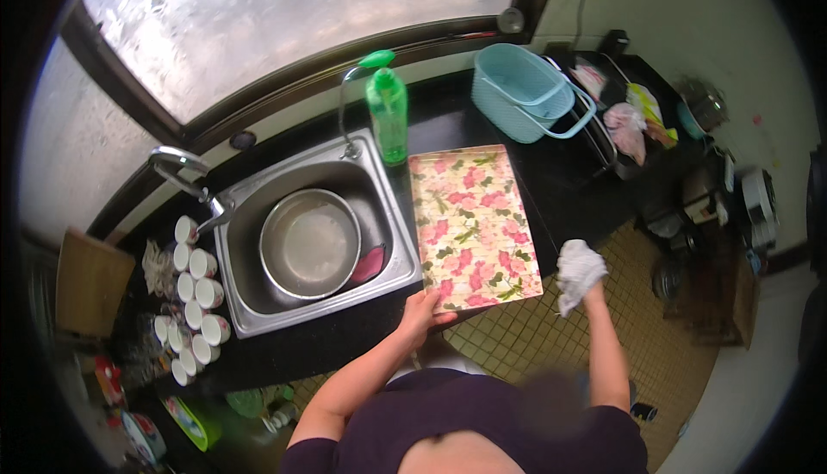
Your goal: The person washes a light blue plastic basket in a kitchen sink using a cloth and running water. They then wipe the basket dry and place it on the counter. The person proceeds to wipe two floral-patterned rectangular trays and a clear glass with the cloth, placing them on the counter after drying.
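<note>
A flower-patterned tray [477, 232] lies on the black countertop, its near end reaching past the counter's front edge. My left hand [423, 312] grips the tray's near left corner, thumb on top. Off to the right of the tray, my right hand [591, 287] holds a white cloth [578, 270], which covers most of the fingers. The cloth is apart from the tray, over the tiled floor. Left of the tray is a stainless steel sink [404, 254], with a metal basin [310, 241] and a pink cloth or sponge [369, 264] inside.
A green pump bottle [389, 119] stands between sink and window. Behind the tray sits a light blue plastic basket [517, 96]. Several white cups [208, 293] crowd the counter left of the sink, near the faucet [216, 203]. Plastic bags [625, 128] lie at the far right.
</note>
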A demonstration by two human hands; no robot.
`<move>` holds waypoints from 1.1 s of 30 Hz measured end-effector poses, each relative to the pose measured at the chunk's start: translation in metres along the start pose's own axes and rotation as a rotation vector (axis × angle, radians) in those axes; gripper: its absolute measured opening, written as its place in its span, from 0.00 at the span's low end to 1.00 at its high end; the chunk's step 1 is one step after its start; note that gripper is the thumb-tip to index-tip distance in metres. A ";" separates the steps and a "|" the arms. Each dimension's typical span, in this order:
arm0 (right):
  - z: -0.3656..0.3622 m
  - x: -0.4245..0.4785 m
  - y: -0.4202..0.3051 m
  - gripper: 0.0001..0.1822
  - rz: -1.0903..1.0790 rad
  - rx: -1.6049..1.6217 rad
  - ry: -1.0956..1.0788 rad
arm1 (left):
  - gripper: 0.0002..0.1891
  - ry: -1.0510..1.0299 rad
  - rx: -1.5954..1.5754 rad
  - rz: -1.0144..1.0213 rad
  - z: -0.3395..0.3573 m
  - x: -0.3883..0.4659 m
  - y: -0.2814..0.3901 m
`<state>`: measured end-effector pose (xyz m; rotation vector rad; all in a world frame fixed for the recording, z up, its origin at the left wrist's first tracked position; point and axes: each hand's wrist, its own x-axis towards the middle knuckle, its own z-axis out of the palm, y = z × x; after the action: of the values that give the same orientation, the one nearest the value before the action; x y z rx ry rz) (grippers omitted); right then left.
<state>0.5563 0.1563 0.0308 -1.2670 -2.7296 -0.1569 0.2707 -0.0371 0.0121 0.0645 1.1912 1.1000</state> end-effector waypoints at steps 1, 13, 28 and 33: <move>-0.010 -0.007 0.009 0.04 0.042 0.445 0.168 | 0.17 0.017 -0.031 0.008 0.000 0.005 -0.005; -0.083 0.035 -0.062 0.36 0.445 1.093 -0.182 | 0.33 0.039 1.207 0.023 0.014 0.028 0.009; -0.080 0.102 -0.254 0.17 0.333 1.414 -0.325 | 0.12 0.141 0.307 0.273 -0.183 -0.104 0.002; -0.040 0.129 -0.303 0.16 -0.109 0.950 -0.190 | 0.12 0.448 0.113 0.369 -0.268 -0.172 -0.019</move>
<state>0.2447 0.0529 0.0788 -0.8530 -2.4253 1.1456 0.0875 -0.2987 0.0065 0.1338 1.6894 1.4149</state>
